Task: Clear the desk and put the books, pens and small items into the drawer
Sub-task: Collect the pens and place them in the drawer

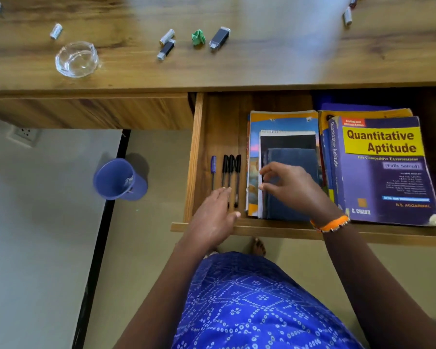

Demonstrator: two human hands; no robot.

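The open wooden drawer (198, 157) holds several pens: a purple pen (213, 170) and three black pens (231, 172) side by side. Right of them lies a stack of books with a dark blue book (291, 157) on top, and further right a purple "Quantitative Aptitude" book (385, 167). My left hand (215, 217) lies flat with straight fingers over the near ends of the black pens. My right hand (295, 187) hovers over the dark blue book with loosely spread fingers, holding nothing.
On the desk top (262, 66) lie a glass bowl (76, 59), white batteries (167, 36) (56, 31) (347, 15), two USB sticks (219, 38) (166, 49) and a green crumpled scrap (198, 37). A blue bin (120, 179) stands on the floor to the left.
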